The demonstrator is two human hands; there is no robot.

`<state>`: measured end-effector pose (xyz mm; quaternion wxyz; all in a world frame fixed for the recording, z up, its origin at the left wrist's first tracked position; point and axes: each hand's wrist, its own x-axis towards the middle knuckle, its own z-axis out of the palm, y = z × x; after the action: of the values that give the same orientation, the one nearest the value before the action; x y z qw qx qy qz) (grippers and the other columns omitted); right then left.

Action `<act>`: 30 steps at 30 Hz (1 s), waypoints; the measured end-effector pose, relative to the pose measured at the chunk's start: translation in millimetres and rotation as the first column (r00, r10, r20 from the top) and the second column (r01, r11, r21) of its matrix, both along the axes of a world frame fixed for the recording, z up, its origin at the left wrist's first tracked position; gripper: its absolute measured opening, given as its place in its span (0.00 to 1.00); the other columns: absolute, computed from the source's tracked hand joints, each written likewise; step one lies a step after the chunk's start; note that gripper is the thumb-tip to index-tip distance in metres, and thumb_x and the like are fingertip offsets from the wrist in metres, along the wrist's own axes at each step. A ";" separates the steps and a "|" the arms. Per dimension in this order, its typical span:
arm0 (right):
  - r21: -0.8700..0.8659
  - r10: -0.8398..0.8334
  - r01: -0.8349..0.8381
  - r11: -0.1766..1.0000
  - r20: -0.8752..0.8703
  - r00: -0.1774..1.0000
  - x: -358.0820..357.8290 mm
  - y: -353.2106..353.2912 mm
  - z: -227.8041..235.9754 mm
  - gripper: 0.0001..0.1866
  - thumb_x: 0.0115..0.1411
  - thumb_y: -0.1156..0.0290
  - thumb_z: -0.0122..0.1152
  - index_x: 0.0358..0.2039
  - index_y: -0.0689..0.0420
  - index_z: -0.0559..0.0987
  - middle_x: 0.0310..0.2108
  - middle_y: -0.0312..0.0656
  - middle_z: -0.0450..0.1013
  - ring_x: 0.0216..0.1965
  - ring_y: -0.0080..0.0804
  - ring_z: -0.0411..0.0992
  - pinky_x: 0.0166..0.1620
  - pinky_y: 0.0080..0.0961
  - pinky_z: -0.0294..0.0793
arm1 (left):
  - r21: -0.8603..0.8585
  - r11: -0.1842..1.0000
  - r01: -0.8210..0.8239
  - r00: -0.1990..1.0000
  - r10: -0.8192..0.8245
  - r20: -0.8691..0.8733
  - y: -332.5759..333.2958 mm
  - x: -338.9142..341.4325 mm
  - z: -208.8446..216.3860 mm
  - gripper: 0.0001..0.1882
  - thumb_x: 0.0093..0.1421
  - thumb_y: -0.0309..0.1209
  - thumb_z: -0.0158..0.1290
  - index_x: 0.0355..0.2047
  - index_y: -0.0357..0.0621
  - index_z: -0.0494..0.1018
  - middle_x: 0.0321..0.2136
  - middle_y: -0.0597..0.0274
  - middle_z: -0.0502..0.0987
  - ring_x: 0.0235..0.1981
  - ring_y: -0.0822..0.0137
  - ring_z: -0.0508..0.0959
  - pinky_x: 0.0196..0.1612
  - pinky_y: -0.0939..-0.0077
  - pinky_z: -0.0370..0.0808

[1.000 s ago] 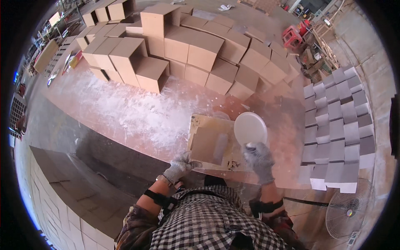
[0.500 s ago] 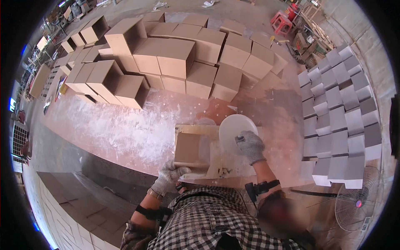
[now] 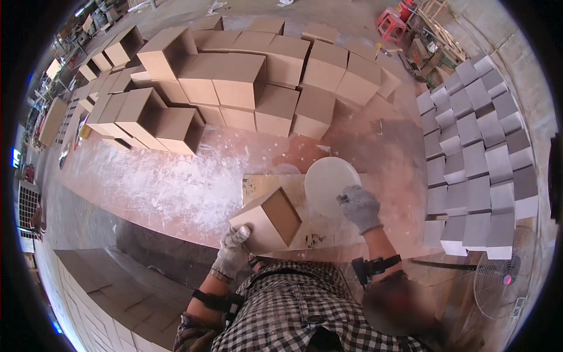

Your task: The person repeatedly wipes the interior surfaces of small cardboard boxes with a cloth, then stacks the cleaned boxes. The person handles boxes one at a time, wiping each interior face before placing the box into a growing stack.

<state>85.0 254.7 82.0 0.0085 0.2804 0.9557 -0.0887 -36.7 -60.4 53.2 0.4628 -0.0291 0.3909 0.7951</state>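
In the middle, a brown cardboard box (image 3: 258, 226) stands tilted over a worn pale board (image 3: 253, 185), with its open end toward the right. My left hand (image 3: 233, 249), in a light knitted glove, grips the box at its near left edge. My right hand (image 3: 360, 209), in a grey glove, is over the near right side of a round white plate-like thing (image 3: 328, 179). Its fingers are curled in; whatever they may hold is hidden.
Stacked brown open boxes (image 3: 234, 76) cover the far side of the reddish work table (image 3: 176, 193), which has white smears. Grey-and-white boxes (image 3: 469, 152) stand in rows at right, near a fan (image 3: 507, 278). A red stool (image 3: 392, 26) stands far right.
My left hand has turned and tilted the box, so its open end now faces right instead of up. My right hand has shifted slightly right and down beside the white round thing.
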 end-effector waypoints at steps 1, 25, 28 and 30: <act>-0.001 -0.007 0.007 1.000 0.000 1.000 0.4 -6.5 -0.8 0.15 0.48 0.58 0.64 0.31 0.55 0.79 0.33 0.47 0.75 0.37 0.47 0.75 0.38 0.41 0.74 | -0.006 0.999 -0.051 0.998 0.051 0.026 -0.4 0.7 -3.4 0.28 0.52 0.42 0.63 0.48 0.39 0.68 0.43 0.57 0.75 0.45 0.61 0.76 0.46 0.63 0.77; -0.252 0.225 -0.433 0.866 -0.577 0.785 -33.4 -163.2 41.3 0.11 0.51 0.63 0.65 0.32 0.54 0.77 0.32 0.41 0.72 0.30 0.39 0.73 0.34 0.31 0.74 | 0.171 0.985 0.010 0.996 -0.024 0.082 -55.6 -6.9 -32.3 0.33 0.60 0.44 0.54 0.59 0.40 0.59 0.53 0.54 0.69 0.53 0.56 0.72 0.55 0.55 0.71; 0.146 0.518 -0.548 0.823 -0.587 0.622 -68.2 -186.7 42.5 0.07 0.49 0.68 0.66 0.27 0.54 0.76 0.27 0.39 0.72 0.28 0.36 0.72 0.30 0.31 0.73 | 0.130 0.991 -0.045 0.996 0.034 0.080 -58.7 -7.0 -48.1 0.26 0.60 0.41 0.54 0.53 0.37 0.64 0.49 0.56 0.72 0.51 0.61 0.73 0.55 0.62 0.69; 0.667 0.572 -0.315 0.675 -0.205 0.794 -87.0 -186.5 22.6 0.06 0.49 0.67 0.63 0.26 0.51 0.76 0.27 0.38 0.72 0.27 0.37 0.72 0.30 0.35 0.72 | 0.143 0.989 -0.042 0.996 0.029 0.090 -56.0 -6.5 -52.4 0.27 0.60 0.42 0.54 0.55 0.38 0.63 0.49 0.57 0.72 0.51 0.61 0.73 0.54 0.60 0.71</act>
<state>-2.0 68.2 104.6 -0.2536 -0.0025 0.9524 0.1691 -43.2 -116.4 0.9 0.4662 -0.0373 0.3112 0.8273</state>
